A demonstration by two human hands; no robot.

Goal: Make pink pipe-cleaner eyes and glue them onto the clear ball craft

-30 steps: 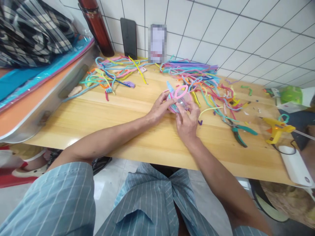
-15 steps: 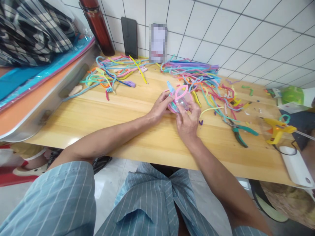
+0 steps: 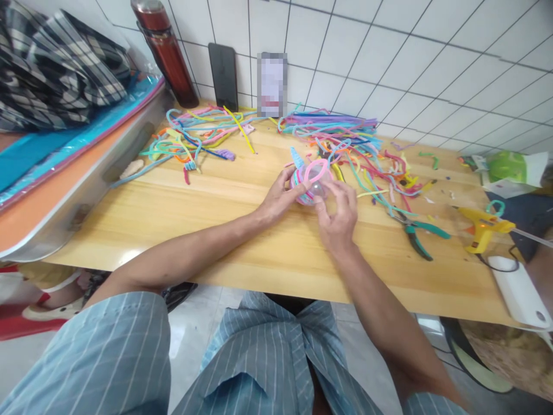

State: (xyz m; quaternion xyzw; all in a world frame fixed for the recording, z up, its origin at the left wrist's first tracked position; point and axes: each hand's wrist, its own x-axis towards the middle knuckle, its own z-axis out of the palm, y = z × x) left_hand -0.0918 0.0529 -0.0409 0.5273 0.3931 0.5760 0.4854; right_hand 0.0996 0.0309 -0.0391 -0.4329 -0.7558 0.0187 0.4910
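Note:
Between my hands, above the middle of the table, is a clear plastic ball [image 3: 320, 189] with pink, blue and purple pipe cleaners coiled round its left side. A pink pipe-cleaner loop [image 3: 317, 169] and a light blue spiral cone [image 3: 296, 155] stick up from it. My left hand [image 3: 283, 193] grips the wrapped side, thumb in front and fingers partly hidden behind. On the bare right side, my right hand [image 3: 339, 213] holds the ball with curled fingers, thumb near its lower front. Loose pipe cleaners [image 3: 367, 167] lie just behind and to the right.
Bundled pipe cleaners [image 3: 332, 122] lie along the tiled wall, with another tangle [image 3: 185, 141] at left. Green-handled pliers [image 3: 421, 233] and a yellow glue gun [image 3: 484, 227] lie at right. A red thermos [image 3: 166, 55], two phones and a plastic bin [image 3: 86, 184] stand at left and back.
The right hand has shifted slightly on the ball, its fingers a little more spread, baring more of the clear side. The left hand keeps its grip. The whole view has tilted slightly.

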